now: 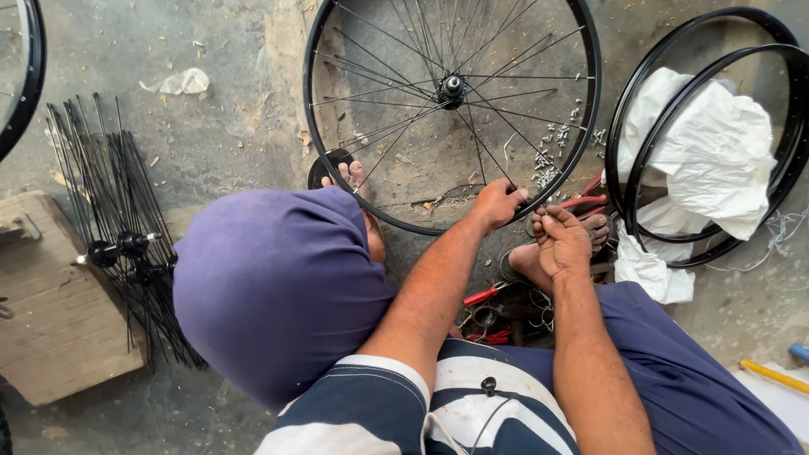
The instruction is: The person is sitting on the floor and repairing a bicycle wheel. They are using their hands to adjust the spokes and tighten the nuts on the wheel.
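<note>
Spoked bicycle wheel (451,109) gripped at its lower rim

The rim is clasped by the left hand (497,202); just beside it, something too small to identify is pinched by the right hand (560,244). Tools below the grip are partly hidden by forearms. Rough concrete floor (236,118) lies beneath.

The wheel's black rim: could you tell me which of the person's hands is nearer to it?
The left. The left hand grips the wheel's black rim at its lower edge; the right hand is just below it, pinching something small, apart from the rim.
</note>
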